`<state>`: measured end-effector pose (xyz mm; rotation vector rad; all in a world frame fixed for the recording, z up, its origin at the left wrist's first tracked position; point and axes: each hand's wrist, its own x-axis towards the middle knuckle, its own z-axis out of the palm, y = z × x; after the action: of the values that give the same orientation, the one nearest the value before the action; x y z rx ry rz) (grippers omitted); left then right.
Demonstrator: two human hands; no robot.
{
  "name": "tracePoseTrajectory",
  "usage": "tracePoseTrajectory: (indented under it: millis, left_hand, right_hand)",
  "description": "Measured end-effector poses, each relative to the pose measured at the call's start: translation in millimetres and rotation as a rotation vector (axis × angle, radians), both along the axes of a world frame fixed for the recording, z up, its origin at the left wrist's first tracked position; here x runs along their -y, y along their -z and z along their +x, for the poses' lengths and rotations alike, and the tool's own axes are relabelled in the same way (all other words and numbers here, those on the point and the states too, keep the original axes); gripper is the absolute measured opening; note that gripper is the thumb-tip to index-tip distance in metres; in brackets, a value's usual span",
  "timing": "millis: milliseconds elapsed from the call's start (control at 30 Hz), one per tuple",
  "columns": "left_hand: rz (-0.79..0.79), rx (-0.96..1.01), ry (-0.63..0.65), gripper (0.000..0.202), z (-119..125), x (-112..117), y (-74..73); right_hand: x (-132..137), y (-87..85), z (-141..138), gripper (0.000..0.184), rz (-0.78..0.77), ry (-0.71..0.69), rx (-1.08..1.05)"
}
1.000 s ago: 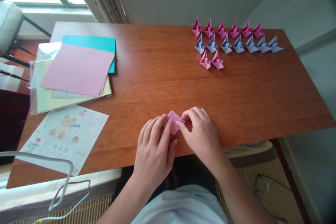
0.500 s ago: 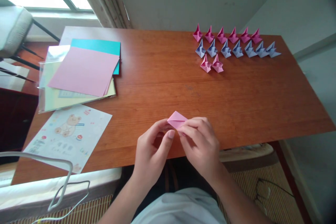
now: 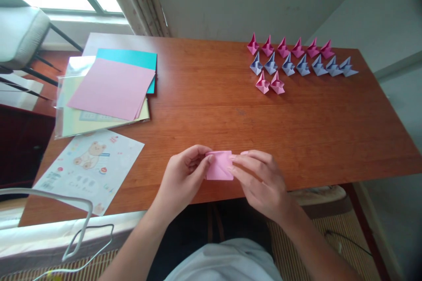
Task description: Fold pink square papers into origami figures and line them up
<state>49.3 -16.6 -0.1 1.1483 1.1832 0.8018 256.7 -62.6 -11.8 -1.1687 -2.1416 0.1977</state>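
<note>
A small piece of folded pink paper (image 3: 219,166) is between my hands near the front edge of the table, showing a roughly rectangular face with creases. My left hand (image 3: 184,180) pinches its left side, thumb on top and fingers behind. At the right edge, the fingertips of my right hand (image 3: 262,182) grip the paper; its thumb is hidden. Farther back stand finished origami pieces with pointed tips: a row of dark pink ones (image 3: 283,48), a row of lavender ones (image 3: 288,66) and two light pink ones (image 3: 277,83).
On the left of the wooden table (image 3: 198,109) lie pink sheets (image 3: 112,88), a turquoise sheet (image 3: 132,57) and a clear packet with pale yellow paper (image 3: 70,118). A bear-printed sheet (image 3: 89,175) lies nearer, with a white bent tube (image 3: 66,199) crossing its corner.
The pink paper has turned from a pointed diamond shape to a rectangular face. My left hand now pinches its left side, and my right hand has shifted slightly right.
</note>
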Motion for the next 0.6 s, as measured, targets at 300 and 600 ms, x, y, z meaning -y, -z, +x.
tracePoseTrajectory:
  millis: [300,600]
  left_hand:
    - [0.437,-0.603,0.337,0.015,0,-14,4.3]
    - [0.729,-0.883,0.265,0.019,8,-16,17.9]
  right_hand:
    - [-16,3.9,14,0.026,-0.043,-0.16,0.111]
    - [-23,17.0,13,0.021,-0.055,-0.167,0.161]
